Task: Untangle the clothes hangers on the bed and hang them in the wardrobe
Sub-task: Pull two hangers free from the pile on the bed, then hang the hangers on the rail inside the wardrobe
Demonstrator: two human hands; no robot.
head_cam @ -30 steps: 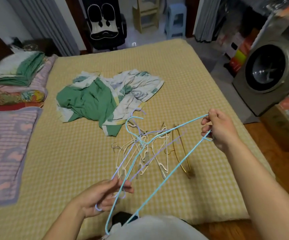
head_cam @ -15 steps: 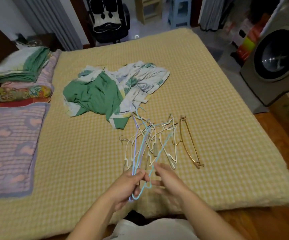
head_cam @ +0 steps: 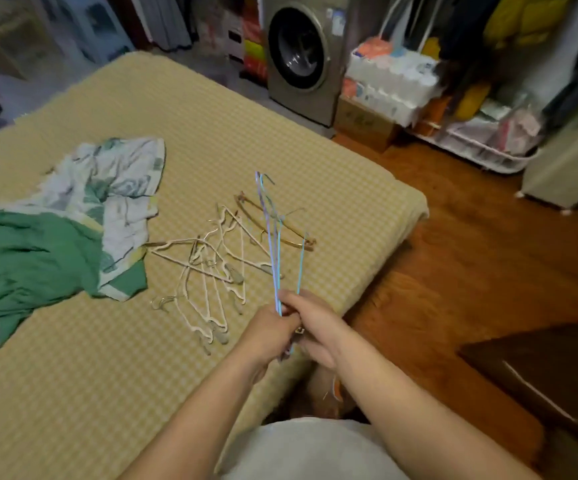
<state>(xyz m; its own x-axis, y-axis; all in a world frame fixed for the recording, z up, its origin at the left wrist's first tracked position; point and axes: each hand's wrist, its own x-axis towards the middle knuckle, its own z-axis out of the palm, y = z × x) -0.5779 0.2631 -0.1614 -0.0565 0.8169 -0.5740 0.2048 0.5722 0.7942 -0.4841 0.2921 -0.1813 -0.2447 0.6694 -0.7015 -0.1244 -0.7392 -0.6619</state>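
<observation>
Both forearms reach forward from the near edge, meeting over the near right corner of the bed (head_cam: 114, 393). The left hand (head_cam: 269, 332) and the right hand (head_cam: 310, 325) are pressed close together, fingers curled round the bottom ends of two thin wire hangers (head_cam: 275, 244), one blue and one purple, which stand upright with their hooks at the far end. How the fingers share the wires is hidden where the hands overlap. Just beyond, on the left, a tangle of white hangers (head_cam: 211, 275) lies on the bed beside a gold hanger (head_cam: 273, 225). Farther left lies a crumpled green and white cloth (head_cam: 62, 230). Beyond the bed stands a washing machine (head_cam: 301, 60); the clothes rack (head_cam: 509, 64) at far right is blurred.
</observation>
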